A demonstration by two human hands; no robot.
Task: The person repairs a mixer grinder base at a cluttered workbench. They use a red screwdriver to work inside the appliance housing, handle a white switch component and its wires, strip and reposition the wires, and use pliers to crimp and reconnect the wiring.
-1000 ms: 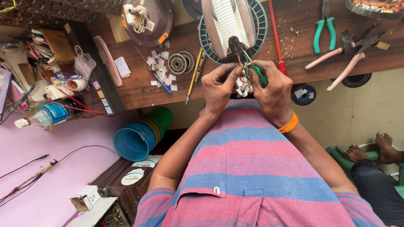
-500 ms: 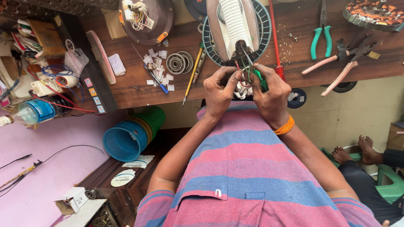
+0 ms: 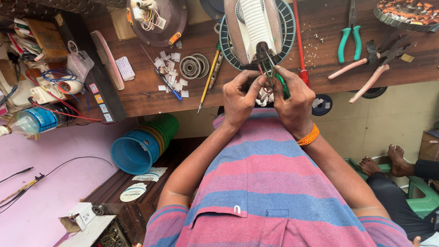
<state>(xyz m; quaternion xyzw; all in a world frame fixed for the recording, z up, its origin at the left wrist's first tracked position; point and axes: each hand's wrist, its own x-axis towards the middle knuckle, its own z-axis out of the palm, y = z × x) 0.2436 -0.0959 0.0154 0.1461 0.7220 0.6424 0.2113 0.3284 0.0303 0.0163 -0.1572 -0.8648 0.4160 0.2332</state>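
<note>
Your wooden workbench [image 3: 137,98] runs across the top of the view, and you lean in over its near edge so the work sits right under your eyes. Biggest thing on it is the round fan motor housing [image 3: 256,29], white centre and teal ribbed rim, parked at the near edge so its leads hang out toward you.

Down below the bench edge, at your left, a stack of blue and green buckets [image 3: 141,146] lies tipped on its side, out of the way. A second dark round housing [image 3: 157,20] with loose wiring sits at the far edge, left of the motor, pushed back as if set aside.

Your left hand [image 3: 240,98] and right hand [image 3: 295,103] meet just off the near edge, knuckles nearly touching. Left fingers are pinched tight on the thin red and green wires [image 3: 267,75] coming out of the housing, keeping them taut. Right fingers are curled closed around a green-handled tool [image 3: 281,84], its tip up at those wires; thumb braces the wire bundle so it can't slip.

Spare tools lie along the right end within reach: teal-handled pliers [image 3: 350,41], pink-handled cutters [image 3: 372,73]. A yellow screwdriver [image 3: 208,80] points off the near edge to your left, beside two coiled rings [image 3: 194,66] and scattered white paper scraps [image 3: 169,66].
</note>
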